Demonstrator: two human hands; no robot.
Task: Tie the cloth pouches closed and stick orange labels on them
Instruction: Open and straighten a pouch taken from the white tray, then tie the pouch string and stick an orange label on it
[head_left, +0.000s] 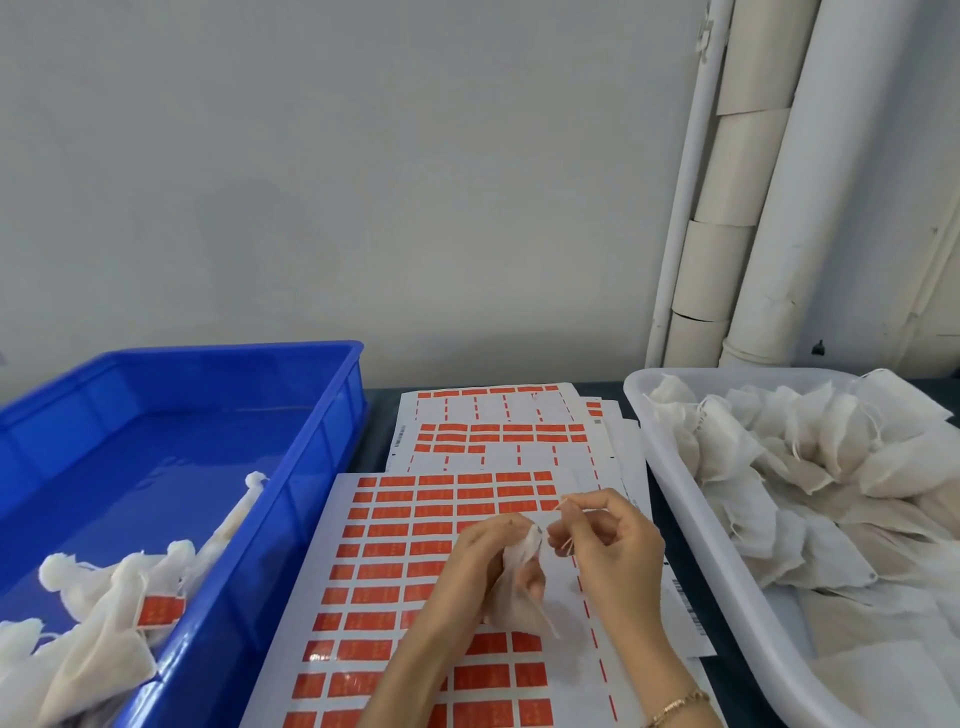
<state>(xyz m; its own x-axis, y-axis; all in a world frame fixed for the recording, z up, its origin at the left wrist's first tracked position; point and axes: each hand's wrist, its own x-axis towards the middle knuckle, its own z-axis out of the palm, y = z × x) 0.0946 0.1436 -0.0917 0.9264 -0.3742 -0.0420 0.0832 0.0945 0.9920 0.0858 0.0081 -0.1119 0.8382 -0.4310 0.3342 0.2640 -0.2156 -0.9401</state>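
My left hand (480, 566) grips a small white cloth pouch (511, 597) by its neck, above a sheet of orange labels (395, 561). My right hand (605, 545) pinches the pouch's thin drawstring (563, 545) just right of the neck, the string stretched between its fingers. The pouch's lower body hangs below the left hand. In the blue bin (311, 467) on the left lie tied pouches, one of them bearing an orange label (161, 610).
A white tray (675, 493) on the right holds several flat pouches (810, 467). More label sheets (493, 426) lie further back on the dark table. White pipes (753, 208) run up the wall at the back right.
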